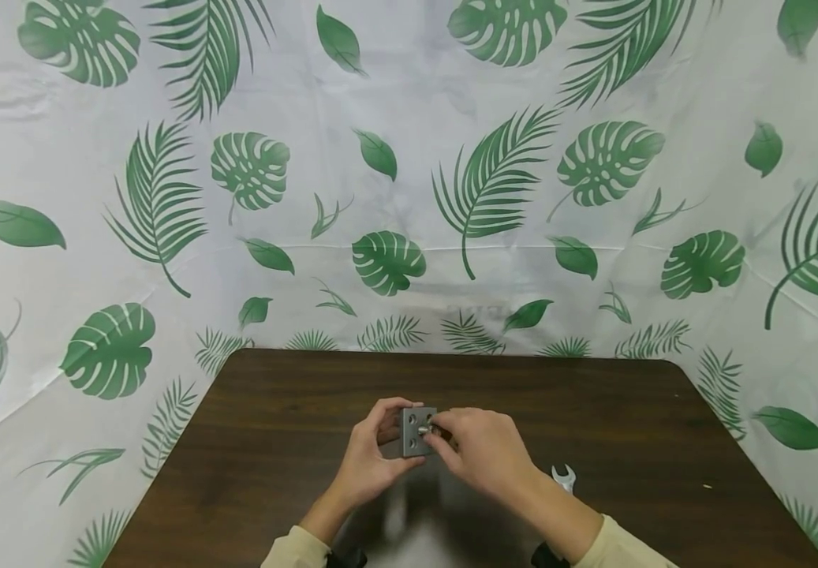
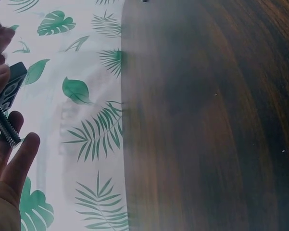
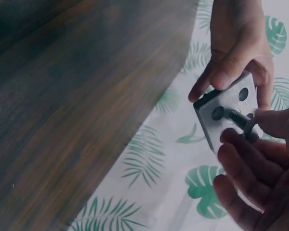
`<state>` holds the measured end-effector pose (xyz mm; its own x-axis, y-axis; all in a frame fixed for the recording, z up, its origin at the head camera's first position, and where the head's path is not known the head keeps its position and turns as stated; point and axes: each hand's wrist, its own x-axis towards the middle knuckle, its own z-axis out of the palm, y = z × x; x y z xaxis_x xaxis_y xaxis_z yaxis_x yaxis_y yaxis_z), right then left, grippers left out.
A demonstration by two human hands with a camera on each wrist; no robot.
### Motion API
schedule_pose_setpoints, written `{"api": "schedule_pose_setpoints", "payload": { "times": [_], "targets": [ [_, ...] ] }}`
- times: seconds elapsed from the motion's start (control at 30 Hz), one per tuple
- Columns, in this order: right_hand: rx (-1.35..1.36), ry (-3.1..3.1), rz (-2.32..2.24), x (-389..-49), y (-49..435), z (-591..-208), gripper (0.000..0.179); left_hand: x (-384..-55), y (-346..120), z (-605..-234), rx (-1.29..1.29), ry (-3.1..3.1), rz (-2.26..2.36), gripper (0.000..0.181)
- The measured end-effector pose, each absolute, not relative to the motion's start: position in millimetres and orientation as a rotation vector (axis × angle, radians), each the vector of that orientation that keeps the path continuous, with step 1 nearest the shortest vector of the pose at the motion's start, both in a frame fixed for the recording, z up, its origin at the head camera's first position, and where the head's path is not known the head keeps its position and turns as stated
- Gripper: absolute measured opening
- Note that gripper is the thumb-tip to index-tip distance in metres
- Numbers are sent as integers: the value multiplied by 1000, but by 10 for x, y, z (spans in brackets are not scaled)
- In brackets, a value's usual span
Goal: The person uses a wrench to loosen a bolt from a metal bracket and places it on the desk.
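In the head view, my left hand (image 1: 369,464) grips a square grey metal plate (image 1: 406,447) by its edges, holding it upright above the table. Several round holes show in its face. My right hand (image 1: 487,450) pinches a metal bolt (image 3: 239,119) in front of that face. The right wrist view has the bolt's threaded end towards the plate (image 3: 210,126), beside a hole; whether it has entered one I cannot tell. From the left wrist, a threaded shank (image 2: 6,127) is visible alongside the plate (image 2: 17,79), close to the left fingers.
An open-ended wrench (image 1: 563,478) lies on the dark wooden table (image 1: 274,442), partly behind the right forearm. A tiny pale scrap (image 1: 707,487) is farther right. Behind the table hangs a white cloth (image 1: 409,205) printed with green leaves.
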<state>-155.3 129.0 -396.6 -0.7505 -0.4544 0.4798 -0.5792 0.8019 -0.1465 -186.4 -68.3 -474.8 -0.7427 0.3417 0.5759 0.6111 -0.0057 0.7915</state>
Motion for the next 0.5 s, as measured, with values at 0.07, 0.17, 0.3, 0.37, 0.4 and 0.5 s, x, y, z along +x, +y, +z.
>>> {"api": "schedule_pose_setpoints", "payload": {
  "times": [0.07, 0.17, 0.3, 0.37, 0.4, 0.5],
  "targets": [
    [863, -2494, 390, -1557, 1300, -3974, 21, -1863, -689, -4756, -1002, -2055, -1831, 73],
    [894, -2433, 389, -1558, 1314, -3985, 29, -1863, -695, -4760, -1002, -2056, -1830, 72],
    [714, -2551, 444, -1547, 1309, -3959, 23, -1861, -691, -4734, -1004, -2061, -1825, 72],
    [659, -2606, 455, -1549, 1309, -3947, 20, -1861, -684, -4725, -1005, -2061, -1824, 73],
    [663, -2612, 451, -1550, 1311, -3943, 19, -1860, -682, -4722, -1004, -2061, -1825, 73],
    [773, -2570, 401, -1554, 1327, -3942, 17, -1862, -675, -4723, -1004, -2058, -1828, 73]
  ]
}}
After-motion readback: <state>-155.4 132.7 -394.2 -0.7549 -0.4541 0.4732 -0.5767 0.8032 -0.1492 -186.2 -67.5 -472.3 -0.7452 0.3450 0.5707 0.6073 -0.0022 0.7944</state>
